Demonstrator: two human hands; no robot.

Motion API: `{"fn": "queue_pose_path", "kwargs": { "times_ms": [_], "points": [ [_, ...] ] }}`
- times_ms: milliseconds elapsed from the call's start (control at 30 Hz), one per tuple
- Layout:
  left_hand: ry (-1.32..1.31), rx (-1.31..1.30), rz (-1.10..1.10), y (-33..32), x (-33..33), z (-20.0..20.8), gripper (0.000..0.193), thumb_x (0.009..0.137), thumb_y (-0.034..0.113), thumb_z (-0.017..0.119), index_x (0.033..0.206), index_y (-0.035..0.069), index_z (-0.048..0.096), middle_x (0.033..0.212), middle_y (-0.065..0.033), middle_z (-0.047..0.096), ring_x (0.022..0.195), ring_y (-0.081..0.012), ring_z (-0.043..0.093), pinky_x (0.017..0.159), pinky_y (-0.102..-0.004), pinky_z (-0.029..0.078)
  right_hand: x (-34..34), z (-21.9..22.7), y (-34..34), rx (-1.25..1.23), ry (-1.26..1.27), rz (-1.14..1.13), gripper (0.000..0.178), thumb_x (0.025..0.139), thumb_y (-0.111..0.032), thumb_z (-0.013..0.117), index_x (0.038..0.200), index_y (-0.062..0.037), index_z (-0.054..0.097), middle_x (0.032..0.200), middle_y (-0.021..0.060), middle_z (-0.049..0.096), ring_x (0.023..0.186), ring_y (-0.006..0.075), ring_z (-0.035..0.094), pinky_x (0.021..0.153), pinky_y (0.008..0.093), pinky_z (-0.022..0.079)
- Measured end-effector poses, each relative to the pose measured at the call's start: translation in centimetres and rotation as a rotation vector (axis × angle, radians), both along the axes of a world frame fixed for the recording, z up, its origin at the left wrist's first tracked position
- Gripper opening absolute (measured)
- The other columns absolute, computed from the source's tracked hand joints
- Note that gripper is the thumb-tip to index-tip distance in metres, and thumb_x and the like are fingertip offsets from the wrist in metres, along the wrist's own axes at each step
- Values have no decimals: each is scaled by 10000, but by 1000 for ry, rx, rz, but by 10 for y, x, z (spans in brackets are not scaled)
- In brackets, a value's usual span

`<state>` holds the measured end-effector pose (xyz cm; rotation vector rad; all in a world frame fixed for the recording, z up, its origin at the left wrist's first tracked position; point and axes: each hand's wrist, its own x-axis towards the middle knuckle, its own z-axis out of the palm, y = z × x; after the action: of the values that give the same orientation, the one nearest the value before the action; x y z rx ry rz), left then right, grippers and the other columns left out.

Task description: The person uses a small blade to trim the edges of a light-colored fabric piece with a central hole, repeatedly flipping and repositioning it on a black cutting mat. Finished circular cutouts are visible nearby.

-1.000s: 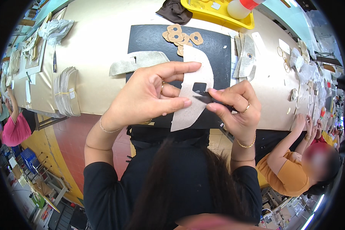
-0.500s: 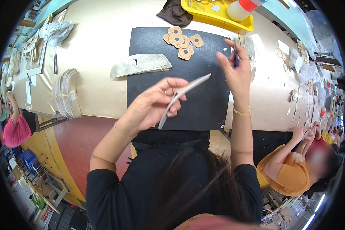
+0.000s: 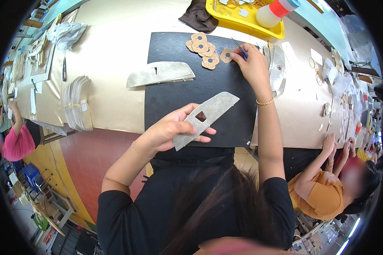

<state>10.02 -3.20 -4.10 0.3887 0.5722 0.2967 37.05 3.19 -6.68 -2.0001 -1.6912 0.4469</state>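
Note:
My left hand (image 3: 168, 129) grips a grey textured panel (image 3: 215, 108), long and slightly curved, with a square hole through it. Thumb on top and fingers beneath, it tilts over the black mat (image 3: 166, 100). At the mat's far right, my right hand (image 3: 255, 68) pinches the edge of a tan piece (image 3: 226, 55) with a round hole. Tucked in that same hand is a slim pointed tool (image 3: 242, 52) with a purple handle; its exact kind is unclear. Several similar tan pieces (image 3: 208, 49) lie overlapped to the left of it.
Stacked grey panels (image 3: 170, 72) straddle the mat's left edge; more (image 3: 276, 70) lie right of it. A banded bundle of panels (image 3: 76, 104) stands further left. Behind are a yellow tray (image 3: 247, 26), a bottle (image 3: 270, 16) and a dark cloth (image 3: 198, 17). A co-worker (image 3: 319, 189) sits at right.
My right hand has moved forward and left, down to the single tan piece. My left hand has turned the grey panel from edge-on to face up.

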Motion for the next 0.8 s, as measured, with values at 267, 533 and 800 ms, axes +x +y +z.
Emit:
{"fn": "queue_pose_path", "kwargs": {
  "times_ms": [267,533,800],
  "points": [
    [91,84,-142,9,-6,5,393,849,-32,521,1238,-41,473,1157,-142,541,1025,-302,689,886,-366,595,-18,16,-49,-180,361,330,181,832,-181,723,939,-35,708,807,154,709,751,299,690,718,370,522],
    [181,188,-307,3,-7,7,387,891,9,609,1266,-32,524,1085,-96,607,970,-265,712,795,-307,607,-36,15,-62,-168,255,233,244,819,-220,780,987,-59,707,633,54,553,641,161,578,656,305,477],
    [270,448,-352,21,-1,-2,346,934,63,641,1260,-37,584,1081,-97,667,935,-189,710,767,-257,585,-9,17,-107,-390,693,346,268,817,-196,803,944,7,685,894,33,636,788,95,569,708,268,465]
  ]
}}
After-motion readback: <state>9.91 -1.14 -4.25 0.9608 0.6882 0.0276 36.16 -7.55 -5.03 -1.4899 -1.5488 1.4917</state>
